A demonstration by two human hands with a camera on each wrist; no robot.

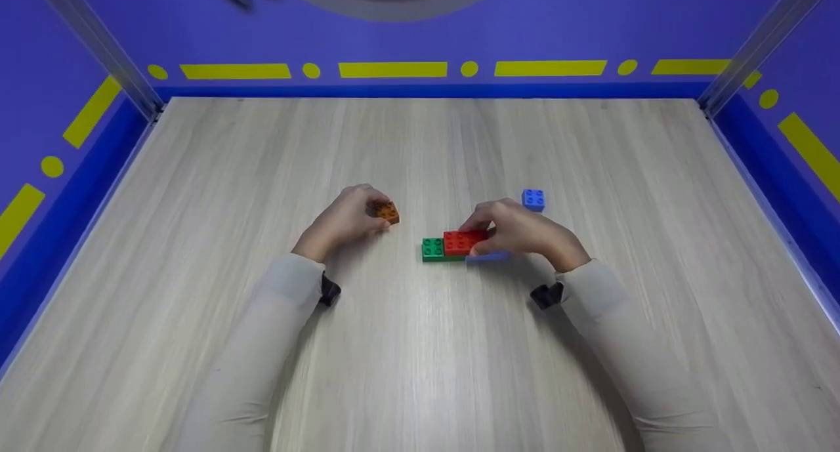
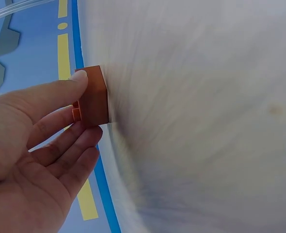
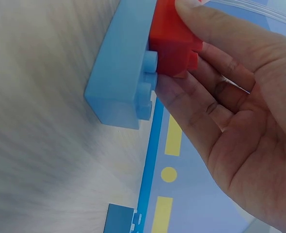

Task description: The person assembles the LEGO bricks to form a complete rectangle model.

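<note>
Between thumb and fingers, my left hand (image 1: 351,214) pinches an orange-brown toy brick (image 1: 388,212); its side and studs show in the left wrist view, close against the tabletop. My right hand (image 1: 510,226) grips a red brick (image 1: 459,242), which sits on top of a green brick (image 1: 432,249) and a light blue brick (image 1: 487,257) lying end to end. In the right wrist view the blue brick (image 3: 119,73) has bare studs at its near end, beside the red brick (image 3: 171,43). The hand hides part of the red and blue bricks in the head view.
A small square blue brick (image 1: 533,200) stands alone just beyond my right hand. The pale wood-grain table (image 1: 407,347) is enclosed by blue-purple walls (image 1: 420,39) with yellow markings at the back and sides.
</note>
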